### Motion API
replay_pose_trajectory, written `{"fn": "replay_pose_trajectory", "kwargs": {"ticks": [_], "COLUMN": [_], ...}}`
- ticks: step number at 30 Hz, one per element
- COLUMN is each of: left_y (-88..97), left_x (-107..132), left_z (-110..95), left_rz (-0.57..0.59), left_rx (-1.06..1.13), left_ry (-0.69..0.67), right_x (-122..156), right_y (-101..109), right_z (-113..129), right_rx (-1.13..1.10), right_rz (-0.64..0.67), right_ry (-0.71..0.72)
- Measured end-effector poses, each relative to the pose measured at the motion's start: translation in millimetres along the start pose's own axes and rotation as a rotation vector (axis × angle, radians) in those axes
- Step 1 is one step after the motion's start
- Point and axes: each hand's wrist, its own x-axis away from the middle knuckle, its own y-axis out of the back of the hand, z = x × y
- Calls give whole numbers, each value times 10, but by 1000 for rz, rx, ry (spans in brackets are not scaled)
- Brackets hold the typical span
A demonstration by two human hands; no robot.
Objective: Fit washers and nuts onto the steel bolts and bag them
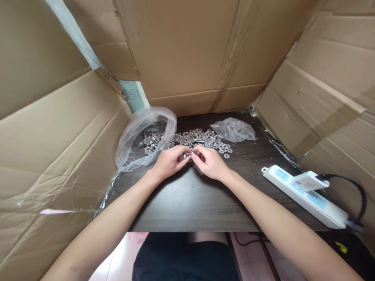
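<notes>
Between my two hands, just in front of a loose heap of metal bolts and washers (202, 136), is a small silver bolt (191, 153). My left hand (172, 160) pinches it from the left, thumb and fingers curled in. From the right, my right hand (209, 160) closes thumb and fingertips on its other end. Whether a nut or washer sits on the bolt is too small to make out. Left of the heap, an open clear plastic bag (124, 150) lies on its side with more metal fasteners (150, 142) in it.
A crumpled clear bag (237, 130) lies at the back right of the dark table (187, 203). On the right is a white power strip (310, 203) with a white adapter (307, 181) and black cable (361, 191). Cardboard walls (187, 50) stand at the back and both sides.
</notes>
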Motion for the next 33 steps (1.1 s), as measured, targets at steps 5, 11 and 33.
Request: {"fn": "replay_pose_trajectory", "kwargs": {"ticks": [5, 11, 33], "left_y": [-4, -10, 5], "left_x": [-1, 2, -1], "left_z": [3, 5, -5], "left_rz": [3, -6, 10], "left_rx": [-3, 5, 9], "left_ry": [10, 12, 19], "right_x": [1, 1, -4], "right_y": [0, 15, 14], "right_z": [-1, 15, 16], "right_rx": [21, 13, 18], "right_rz": [9, 24, 15], "right_ry": [0, 10, -6]}}
